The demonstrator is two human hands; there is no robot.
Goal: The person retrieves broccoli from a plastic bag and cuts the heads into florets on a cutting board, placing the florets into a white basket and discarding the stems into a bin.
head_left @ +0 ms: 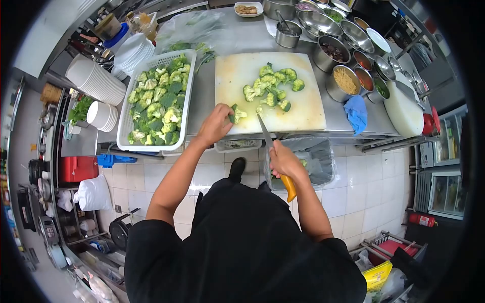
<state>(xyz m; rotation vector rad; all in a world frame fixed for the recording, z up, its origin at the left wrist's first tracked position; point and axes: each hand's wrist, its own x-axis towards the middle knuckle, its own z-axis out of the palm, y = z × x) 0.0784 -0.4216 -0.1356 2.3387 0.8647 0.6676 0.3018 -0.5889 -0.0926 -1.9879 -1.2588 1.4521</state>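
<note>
My right hand is closed round the yellow-handled knife, whose tip rests over the front part of the white cutting board. Beside the blade tip lies a small broccoli scrap. At the board's front left edge, my left hand has its fingers closed against a broccoli floret. Several cut broccoli pieces are grouped on the board behind the knife. To the left, a white basket is filled with broccoli florets.
A lined bin stands below the table's front edge. Metal pots, including one of yellow strips, and a blue cloth are right of the board. Stacked white bowls and plates stand at the left. Clear plastic bags lie behind the basket.
</note>
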